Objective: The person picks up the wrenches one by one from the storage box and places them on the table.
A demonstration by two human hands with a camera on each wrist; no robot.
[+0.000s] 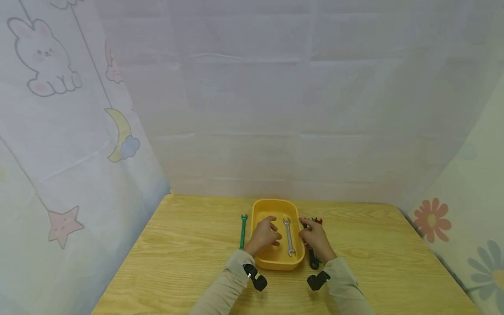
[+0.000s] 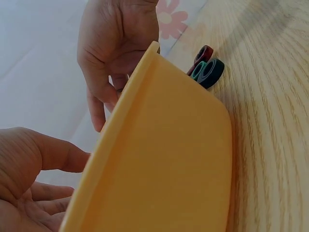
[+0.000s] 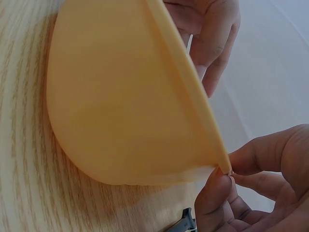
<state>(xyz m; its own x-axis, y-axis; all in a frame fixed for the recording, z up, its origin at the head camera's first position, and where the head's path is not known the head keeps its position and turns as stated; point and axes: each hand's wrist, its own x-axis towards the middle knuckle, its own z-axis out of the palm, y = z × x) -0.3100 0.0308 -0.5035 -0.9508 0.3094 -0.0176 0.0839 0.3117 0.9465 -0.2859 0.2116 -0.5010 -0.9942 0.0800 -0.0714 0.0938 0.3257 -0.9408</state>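
Note:
A yellow plastic tray (image 1: 275,265) stands on the table with a silver open-ended wrench (image 1: 289,236) lying inside it. Over the tray's left half is my left hand (image 1: 264,234), its fingers loosely bent and nothing in them; in the left wrist view it shows behind the tray's near rim. My right hand (image 1: 316,238) is at the right side of the tray. In the right wrist view, its thumb and fingertips (image 3: 215,191) pinch the rim at the corner. A green wrench (image 1: 243,232) lies just left of the tray.
Several tools lie against the tray's right side, partly under my right hand: a black-ended one (image 1: 313,261), plus red (image 2: 204,53) and green (image 2: 198,71) ring ends. The wooden table (image 1: 177,253) is bordered by a pale cloth backdrop (image 1: 244,109) behind and printed cloths at both sides.

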